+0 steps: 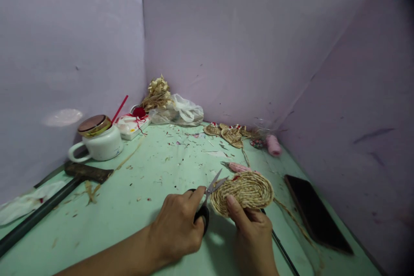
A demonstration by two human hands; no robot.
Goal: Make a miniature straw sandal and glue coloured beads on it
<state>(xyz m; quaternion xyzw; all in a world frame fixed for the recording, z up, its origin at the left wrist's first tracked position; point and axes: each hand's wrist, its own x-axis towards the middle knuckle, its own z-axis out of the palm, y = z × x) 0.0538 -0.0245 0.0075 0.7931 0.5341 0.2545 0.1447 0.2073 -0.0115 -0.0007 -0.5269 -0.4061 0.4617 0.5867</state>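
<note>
My left hand point(179, 224) is closed round the black handles of a pair of scissors point(204, 215). The blades are parted, and their tips reach the upper left edge of a coiled straw sole-shaped piece point(249, 189). Between thumb and fingers, my right hand point(254, 235) grips this piece by its lower edge, raised over the table. A small red spot shows at its top edge. From its right end trails a twisted straw cord point(297, 222). Just behind the piece lies a pink-handled pointed tool point(237, 167), partly hidden.
On the left are a hammer point(87, 173) and a white mug point(105, 143) with a lid. Dried flowers point(158, 92), a plastic bag point(186, 110), small straw pieces point(232, 137) and a pink thread spool point(273, 145) line the back. A phone point(315, 211) lies right; scraps dot the green table point(155, 159).
</note>
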